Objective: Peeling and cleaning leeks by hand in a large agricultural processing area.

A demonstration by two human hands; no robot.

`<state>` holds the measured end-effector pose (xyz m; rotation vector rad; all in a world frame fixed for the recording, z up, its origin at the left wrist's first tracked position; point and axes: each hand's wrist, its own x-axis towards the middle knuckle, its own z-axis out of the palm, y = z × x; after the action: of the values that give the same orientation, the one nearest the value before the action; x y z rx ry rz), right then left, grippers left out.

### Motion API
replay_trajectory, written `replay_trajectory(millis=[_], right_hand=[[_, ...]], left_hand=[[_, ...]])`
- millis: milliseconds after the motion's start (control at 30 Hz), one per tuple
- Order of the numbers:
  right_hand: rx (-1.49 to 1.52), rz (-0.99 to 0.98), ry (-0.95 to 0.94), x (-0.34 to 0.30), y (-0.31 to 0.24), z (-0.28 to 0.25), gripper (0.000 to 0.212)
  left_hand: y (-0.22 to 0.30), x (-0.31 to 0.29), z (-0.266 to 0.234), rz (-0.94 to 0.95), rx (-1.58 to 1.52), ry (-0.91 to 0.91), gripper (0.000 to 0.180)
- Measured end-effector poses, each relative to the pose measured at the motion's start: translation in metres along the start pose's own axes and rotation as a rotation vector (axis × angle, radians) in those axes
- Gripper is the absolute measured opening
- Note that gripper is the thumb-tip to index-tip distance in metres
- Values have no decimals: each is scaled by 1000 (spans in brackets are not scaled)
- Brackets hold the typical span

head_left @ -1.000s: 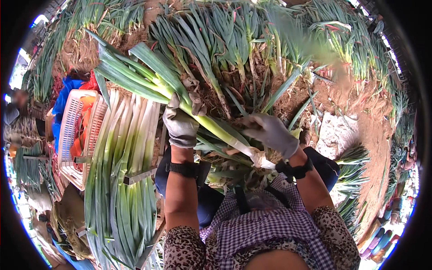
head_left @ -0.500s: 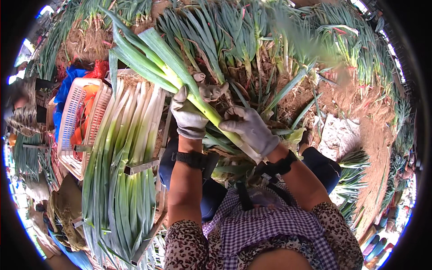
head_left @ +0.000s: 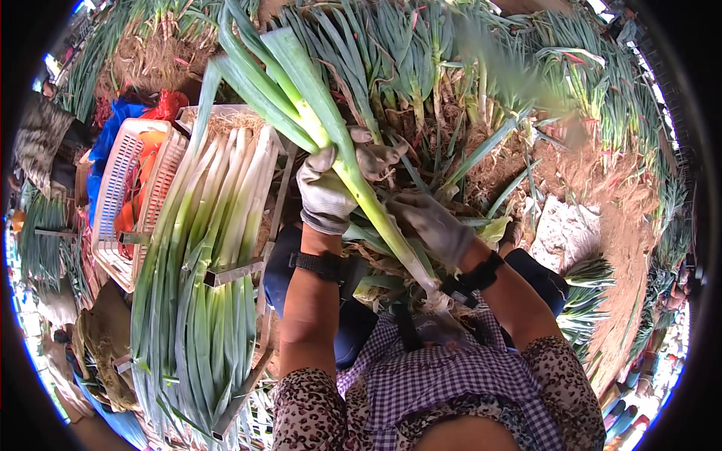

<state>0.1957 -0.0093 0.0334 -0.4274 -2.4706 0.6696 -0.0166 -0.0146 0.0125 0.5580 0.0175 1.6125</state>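
Note:
A long green onion [head_left: 361, 197] slants across the middle, leaves up to the far left and rooted white end down toward my apron. My left hand [head_left: 327, 192], in a pale grey work glove, is closed round its stalk just below where the leaves fan out. Close beside the lower stalk, on its right, is my gloved right hand [head_left: 432, 225]; its fingers are blurred, and whether they pinch anything is hidden. To the left, a thick row of trimmed green onions [head_left: 218, 225] lies in a metal rack [head_left: 235, 272], white ends away from me.
A pale plastic crate [head_left: 113, 203] with orange and red netting stands left of the rack. Untrimmed green onions [head_left: 410, 68] with soil on their roots are heaped along the far side. A white sack [head_left: 565, 233] lies on the brown ground [head_left: 620, 248] at right.
The green onion has swung steeper and shifted slightly right in my left hand. My right hand, earlier with its fingers on the stalk, has moved right and toward me.

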Motion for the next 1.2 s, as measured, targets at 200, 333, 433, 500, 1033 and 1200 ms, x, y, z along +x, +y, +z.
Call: replay_trajectory(millis=[200, 333, 433, 500, 1033, 1200], right_hand=[[968, 974, -342, -92, -42, 9, 44], [774, 1163, -177, -47, -41, -6, 39], [869, 956, -88, -11, -9, -15, 35], [943, 820, -62, -9, -13, -15, 32], [358, 1021, 12, -123, -120, -61, 34], [257, 857, 90, -137, -144, -81, 36]], left_hand=[[-1, 9, 0, 207, 179, 449, 47], [-29, 6, 0, 24, 645, 565, 35], [-68, -1, -1, -50, 453, 662, 19], [-70, 4, -13, -93, 396, 693, 19], [-116, 20, -83, -243, 727, 1193, 18], [-122, 17, -90, -313, 829, 1275, 23]])
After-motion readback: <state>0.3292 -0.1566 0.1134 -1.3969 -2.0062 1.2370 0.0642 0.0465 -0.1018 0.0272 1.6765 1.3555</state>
